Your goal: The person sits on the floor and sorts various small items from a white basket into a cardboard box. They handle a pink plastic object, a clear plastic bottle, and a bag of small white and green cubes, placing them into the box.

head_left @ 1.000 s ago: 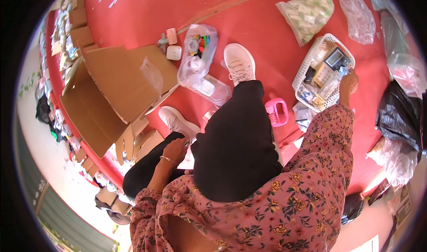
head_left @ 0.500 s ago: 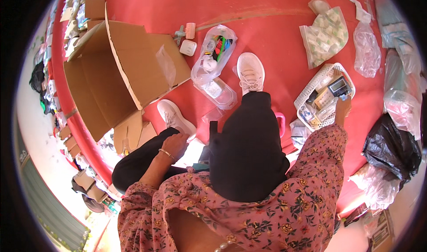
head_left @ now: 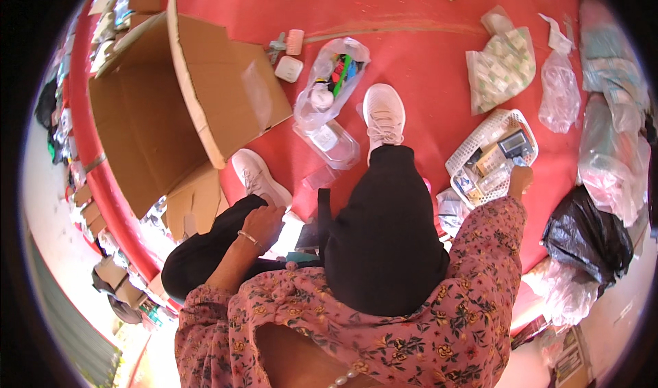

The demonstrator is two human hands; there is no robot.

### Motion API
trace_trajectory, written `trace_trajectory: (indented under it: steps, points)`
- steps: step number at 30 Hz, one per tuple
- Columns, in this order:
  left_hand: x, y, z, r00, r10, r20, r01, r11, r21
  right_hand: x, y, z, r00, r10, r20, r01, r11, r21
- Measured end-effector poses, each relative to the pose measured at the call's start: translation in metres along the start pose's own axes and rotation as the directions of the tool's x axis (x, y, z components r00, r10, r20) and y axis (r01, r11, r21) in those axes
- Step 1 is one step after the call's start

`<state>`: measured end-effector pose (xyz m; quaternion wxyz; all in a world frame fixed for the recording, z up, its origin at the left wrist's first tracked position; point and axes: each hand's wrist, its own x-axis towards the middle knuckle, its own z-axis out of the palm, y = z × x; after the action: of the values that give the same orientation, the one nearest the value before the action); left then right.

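My right hand is at the right rim of a white plastic basket on the floor. Its fingers are drawn together by a small pale blue and white piece that I cannot make out. In the basket lie a dark device with a grey screen, a small brown box and several clear packets. My left hand, a bracelet at the wrist, rests on my left knee with its fingers curled in; nothing shows in it.
A big open cardboard box is on the left. Between it and my right foot lie a clear bag of small coloured items and a clear plastic container. Bags, one a black plastic bag, line the right side. A bag of pale green packets lies beyond the basket.
My right hand has drawn back a little toward me along the basket's right rim. The whole view has shifted slightly. My left hand stays on the knee.
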<state>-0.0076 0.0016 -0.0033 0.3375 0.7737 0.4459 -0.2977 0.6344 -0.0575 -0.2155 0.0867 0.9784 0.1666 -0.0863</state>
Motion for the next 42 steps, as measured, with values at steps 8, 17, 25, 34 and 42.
trace_trajectory:
  steps: [8, 17, 25, 34, 42]
  points:
    - [0.013, -0.015, 0.031, 1.000, 0.005, -0.025, -0.005, 1.000, -0.004, -0.006, -0.013, 0.004, 0.990, 0.099, 0.096, -0.100, 0.995, 0.008]
    - [0.020, -0.024, 0.022, 0.996, 0.043, 0.075, -0.047, 0.998, 0.051, -0.023, 0.026, -0.035, 0.969, 0.216, 0.122, -0.221, 0.975, 0.030]
    - [0.010, -0.018, 0.027, 0.998, -0.016, 0.062, 0.015, 1.000, 0.015, 0.000, 0.026, -0.001, 0.974, 0.224, 0.043, -0.213, 0.960, -0.180]
    - [0.002, 0.008, -0.013, 0.997, 0.024, -0.068, -0.021, 0.999, 0.045, -0.037, -0.120, -0.119, 0.834, -0.399, -0.381, 0.544, 0.710, 0.447]
    - [-0.006, 0.024, -0.022, 0.964, 0.119, -0.237, -0.084, 0.984, 0.156, -0.229, -0.407, -0.139, 0.035, -0.949, -0.313, 0.905, -0.103, 0.414]
